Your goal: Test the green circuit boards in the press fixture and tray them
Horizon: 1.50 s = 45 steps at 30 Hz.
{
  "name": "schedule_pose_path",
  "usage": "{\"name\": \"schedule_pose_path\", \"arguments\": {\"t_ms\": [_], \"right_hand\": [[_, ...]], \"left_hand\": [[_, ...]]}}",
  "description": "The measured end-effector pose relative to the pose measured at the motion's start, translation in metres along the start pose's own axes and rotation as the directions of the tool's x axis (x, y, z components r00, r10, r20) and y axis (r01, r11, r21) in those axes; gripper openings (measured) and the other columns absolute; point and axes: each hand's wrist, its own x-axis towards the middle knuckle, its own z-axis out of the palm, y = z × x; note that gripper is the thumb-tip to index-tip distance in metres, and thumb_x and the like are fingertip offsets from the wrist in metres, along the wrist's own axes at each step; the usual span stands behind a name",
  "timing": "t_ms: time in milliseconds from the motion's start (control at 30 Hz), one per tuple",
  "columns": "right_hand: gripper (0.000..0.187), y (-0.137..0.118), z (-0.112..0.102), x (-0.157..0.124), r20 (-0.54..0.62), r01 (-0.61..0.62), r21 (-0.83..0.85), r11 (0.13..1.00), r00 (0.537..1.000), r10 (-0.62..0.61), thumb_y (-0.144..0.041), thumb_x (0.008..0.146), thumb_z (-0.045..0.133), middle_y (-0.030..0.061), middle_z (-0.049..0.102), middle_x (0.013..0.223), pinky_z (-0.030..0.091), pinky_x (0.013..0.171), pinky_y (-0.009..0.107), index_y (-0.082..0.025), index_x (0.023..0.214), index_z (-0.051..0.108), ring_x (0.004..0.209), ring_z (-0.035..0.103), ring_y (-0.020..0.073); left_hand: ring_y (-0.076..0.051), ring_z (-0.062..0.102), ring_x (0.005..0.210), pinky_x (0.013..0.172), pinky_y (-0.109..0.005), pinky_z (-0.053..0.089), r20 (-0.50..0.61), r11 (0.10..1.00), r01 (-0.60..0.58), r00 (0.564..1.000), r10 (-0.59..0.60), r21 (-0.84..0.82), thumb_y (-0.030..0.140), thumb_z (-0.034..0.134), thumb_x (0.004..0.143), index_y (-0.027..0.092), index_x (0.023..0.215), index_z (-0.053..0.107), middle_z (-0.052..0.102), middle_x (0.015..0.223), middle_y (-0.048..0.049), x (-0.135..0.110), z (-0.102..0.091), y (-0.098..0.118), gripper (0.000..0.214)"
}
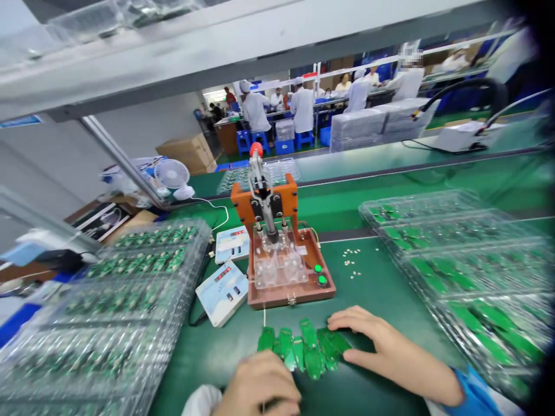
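Several small green circuit boards lie loosely bunched on the green mat, some overlapping. At the right end of the bunch is my right hand, thumb and fingers apart, fingertips touching or nearly touching the outermost boards. My left hand is at the near left side of the boards, its fingers curled and smeared by motion. Whether anything sits inside it is hidden. Just beyond the boards stands a test fixture with an orange upright frame, a red-knobbed lever, clear plastic blocks and two green buttons.
Left of the fixture are two white display boxes. Stacked clear trays of boards stand at left, and more trays at right. Small white bits dot the mat. A shelf crosses overhead; people in white work beyond.
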Motion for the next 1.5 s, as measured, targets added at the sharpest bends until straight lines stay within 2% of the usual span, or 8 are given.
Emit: {"name": "schedule_pose_path", "arguments": {"t_ms": [100,200,633,867,1067,1267,1367,1500], "right_hand": [[0.059,0.004,-0.007,0.003,0.116,-0.076,-0.012,0.997,0.990,0.077,-0.025,0.084,0.071,0.0038,0.057,0.152,0.036,0.125,0.047,-0.034,0.142,0.062,0.147,0.046,0.0277],[0.060,-0.001,-0.009,0.006,0.172,-0.106,-0.034,0.994,0.979,0.110,-0.018,0.079,0.067,0.0038,0.056,0.152,0.038,0.124,0.046,-0.033,0.137,0.065,0.146,0.046,0.0277],[0.048,-0.001,-0.001,0.010,0.100,-0.002,-0.045,0.999,0.995,0.007,-0.012,0.080,0.061,0.0043,0.065,0.137,0.049,0.114,0.043,-0.033,0.121,0.070,0.131,0.059,0.0246],[0.033,0.012,0.000,0.012,0.023,0.033,0.029,0.999,0.999,-0.034,-0.024,0.086,0.070,0.0044,0.069,0.134,0.054,0.107,0.043,-0.033,0.118,0.073,0.128,0.063,0.0265],[0.025,0.000,-0.011,0.002,-0.088,0.082,0.113,0.990,0.994,-0.072,-0.046,0.091,0.073,0.0067,0.067,0.139,0.057,0.098,0.040,-0.032,0.112,0.073,0.123,0.065,0.0268],[0.021,-0.048,-0.026,0.058,-0.334,0.254,-0.102,0.962,0.902,-0.274,-0.040,0.093,0.071,0.0066,0.070,0.131,0.052,0.107,0.046,-0.028,0.110,0.072,0.125,0.062,0.0266],[0.022,-0.052,-0.025,0.097,-0.358,0.333,-0.251,0.909,0.840,-0.407,-0.034,0.092,0.072,0.0088,0.072,0.125,0.052,0.107,0.049,-0.025,0.112,0.071,0.121,0.064,0.0276],[0.030,-0.042,-0.018,0.121,-0.338,0.353,-0.307,0.884,0.828,-0.448,-0.030,0.089,0.075,0.0096,0.072,0.128,0.049,0.109,0.053,-0.024,0.119,0.071,0.121,0.063,0.0294]], "left_hand": [[-0.021,0.066,0.107,0.093,-0.034,0.056,-0.087,0.985,0.130,0.989,-0.121,0.112,0.031,0.072,0.097,0.026,0.105,0.073,0.074,0.109,-0.0041,-0.011,-0.036,-0.019,0.009],[-0.025,0.061,0.118,0.098,-0.040,0.055,-0.047,0.958,0.212,0.977,-0.206,0.195,0.029,0.076,0.093,0.028,0.109,0.073,0.072,0.124,-0.0038,-0.018,-0.048,-0.032,0.017],[-0.031,0.061,0.121,0.102,-0.050,0.053,0.042,0.898,0.251,0.958,-0.285,0.362,0.028,0.062,0.095,0.023,0.114,0.071,0.071,0.130,-0.0097,-0.019,-0.041,-0.037,0.021],[-0.031,0.060,0.122,0.104,-0.052,0.048,0.000,0.912,0.292,0.952,-0.305,0.288,0.034,0.063,0.096,0.026,0.120,0.068,0.069,0.128,-0.0081,-0.018,-0.037,-0.037,0.025],[-0.027,0.060,0.120,0.104,-0.044,0.048,-0.153,0.967,0.242,0.962,-0.227,0.084,0.039,0.067,0.097,0.027,0.117,0.069,0.069,0.125,-0.0073,-0.007,-0.051,-0.021,0.023],[-0.027,0.060,0.121,0.107,-0.046,0.046,-0.331,0.963,0.194,0.935,-0.124,0.186,0.029,0.069,0.096,0.023,0.114,0.070,0.069,0.123,-0.0094,0.053,-0.077,-0.032,0.019],[-0.028,0.061,0.119,0.106,-0.047,0.047,-0.353,0.959,0.191,0.929,-0.108,0.210,0.029,0.070,0.093,0.020,0.111,0.069,0.070,0.120,-0.0098,0.077,-0.080,-0.049,0.019],[-0.028,0.062,0.118,0.106,-0.048,0.047,-0.325,0.961,0.171,0.941,-0.094,0.218,0.026,0.068,0.093,0.020,0.105,0.069,0.070,0.121,-0.0090,0.083,-0.076,-0.062,0.014]]}}
